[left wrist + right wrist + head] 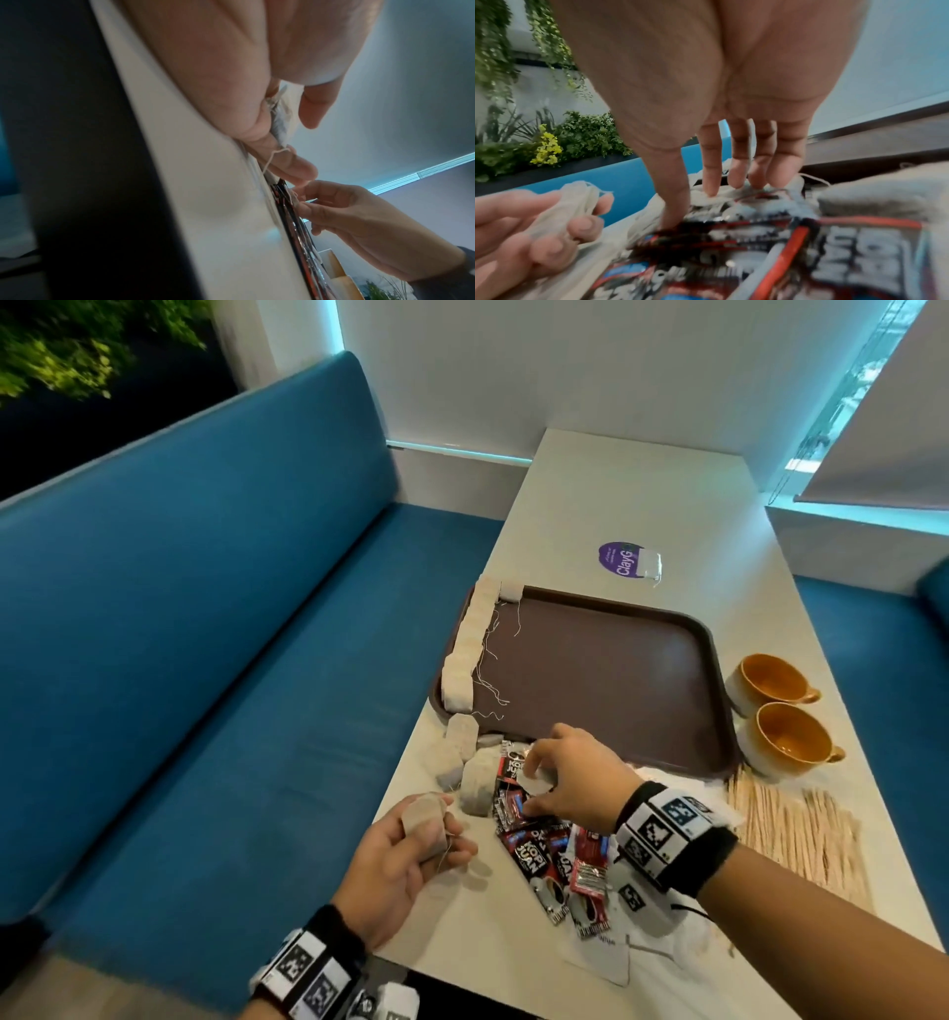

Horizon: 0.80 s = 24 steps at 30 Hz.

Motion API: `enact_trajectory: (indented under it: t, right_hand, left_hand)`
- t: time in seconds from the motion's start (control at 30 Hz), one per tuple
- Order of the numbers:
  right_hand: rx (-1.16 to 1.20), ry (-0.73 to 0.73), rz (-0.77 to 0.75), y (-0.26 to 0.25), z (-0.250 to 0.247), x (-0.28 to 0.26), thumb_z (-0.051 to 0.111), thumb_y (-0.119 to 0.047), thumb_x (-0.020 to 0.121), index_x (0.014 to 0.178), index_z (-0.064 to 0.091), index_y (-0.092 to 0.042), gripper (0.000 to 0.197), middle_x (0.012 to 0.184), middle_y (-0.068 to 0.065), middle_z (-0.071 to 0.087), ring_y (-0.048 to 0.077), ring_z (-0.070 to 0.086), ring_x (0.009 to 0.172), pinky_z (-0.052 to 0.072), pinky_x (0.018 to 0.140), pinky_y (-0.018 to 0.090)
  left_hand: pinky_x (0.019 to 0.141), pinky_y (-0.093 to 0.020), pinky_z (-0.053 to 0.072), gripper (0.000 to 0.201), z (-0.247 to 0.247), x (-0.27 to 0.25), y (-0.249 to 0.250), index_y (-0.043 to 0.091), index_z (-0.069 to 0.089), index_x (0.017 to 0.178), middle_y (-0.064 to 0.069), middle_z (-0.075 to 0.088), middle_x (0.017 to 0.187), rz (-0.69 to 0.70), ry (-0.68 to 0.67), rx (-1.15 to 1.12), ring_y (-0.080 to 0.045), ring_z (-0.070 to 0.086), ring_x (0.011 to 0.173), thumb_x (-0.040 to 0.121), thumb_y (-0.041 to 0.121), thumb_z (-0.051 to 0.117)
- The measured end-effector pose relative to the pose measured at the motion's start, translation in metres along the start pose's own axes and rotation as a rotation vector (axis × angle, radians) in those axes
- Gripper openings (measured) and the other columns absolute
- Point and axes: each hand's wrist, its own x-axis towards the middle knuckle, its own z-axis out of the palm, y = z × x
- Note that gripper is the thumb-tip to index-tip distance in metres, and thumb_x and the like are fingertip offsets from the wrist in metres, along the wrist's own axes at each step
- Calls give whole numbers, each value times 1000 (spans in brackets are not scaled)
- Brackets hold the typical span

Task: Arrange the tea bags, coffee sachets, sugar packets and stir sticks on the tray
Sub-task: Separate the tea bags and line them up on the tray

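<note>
On the white table [590, 505] sits a brown tray [616, 670]. A row of tea bags [464, 654] leans along the tray's left rim, and their strings trail onto the tray floor. More loose tea bags [462, 757] lie in a little heap on the table, just off the tray's near left corner.

The left hand [405, 860] is over the table's left edge with its fingers curled round one tea bag [426, 824]; the string hangs down from it. The right hand [575, 778] reaches down onto a pile of red and black coffee sachets [544, 855] in front of the tray. Its fingers touch a small white packet [534, 783] on top of the pile. I cannot tell if they grip it yet.

A bunch of wooden stir sticks [801, 829] lies to the right of the sachets. Two orange cups [780, 716] stand beside the tray's right edge. A purple sticker [619, 559] is on the table past the tray. A blue bench [205, 660] runs along the left.
</note>
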Motion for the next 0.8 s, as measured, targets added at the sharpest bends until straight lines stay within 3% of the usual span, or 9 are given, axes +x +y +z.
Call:
enact_trajectory:
  t: [0.13,0.3,0.37,0.47,0.53,0.6,0.7,0.73,0.8]
  right_hand:
    - [30,99,7,1,7,-6,68,-44,93,95,69,-34,10,100,-12,52,11,53,102,52,89,33]
    - [225,240,47,3,-4,-17,69,-37,94,91,71,-29,9,94,-14,65,2,59,86,55,81,28]
    - [381,354,64,-2,-14,-25,70,-30,94,89,71,-28,5,88,-14,69,0,62,84,55,77,25]
    - [607,439,46,-21,-22,-39,69,-24,96,89,69,-30,9,85,-12,73,-1,66,79,52,70,18]
    - [761,357,16,-39,-17,-46,68,-21,96,92,68,-25,6,84,-3,76,10,71,75,58,68,30]
    - [913,162,-18,-57,-6,-47,67,-13,97,97,68,-12,1,82,11,76,23,71,70,56,66,39]
    - [859,-77,-62,-78,22,-41,69,-11,95,97,70,-6,6,78,10,72,11,66,64,52,60,22]
    - [770,-79,-75,-81,31,-36,71,-13,94,97,72,-7,7,79,5,72,2,63,62,49,61,16]
    - [570,-6,-76,-84,44,-25,73,-19,91,94,76,-14,7,79,-7,70,-8,57,60,41,62,7]
  left_hand:
    - [81,-41,62,37,1,0,1,-8,53,125,-24,63,103,-2,-7,3,-46,68,95,91,5,58]
    - [81,-40,62,31,3,0,2,-7,54,121,-27,63,106,2,-25,-19,-49,69,98,93,5,55]
    - [81,-42,62,26,0,1,1,-8,53,123,-32,62,109,-10,-26,-55,-53,67,100,101,2,41]
    - [83,-49,60,41,0,2,4,-5,51,132,-35,63,113,-54,-33,-112,-55,65,102,100,13,33]
    - [91,-56,52,48,0,1,5,0,53,135,-34,64,116,-107,-43,-93,-56,62,108,100,28,36]
    - [96,-66,49,59,0,1,5,1,55,135,-34,63,123,-155,-46,-101,-58,57,115,103,45,33]
    - [91,-55,55,74,2,0,6,1,63,131,-30,65,127,-151,-76,-117,-48,61,113,103,58,25]
    - [88,-51,57,73,3,-2,6,1,64,129,-27,68,123,-147,-95,-115,-43,65,109,103,58,27]
    - [74,-45,61,59,3,-2,7,-1,64,125,-20,74,104,-140,-130,-97,-35,71,88,100,49,47]
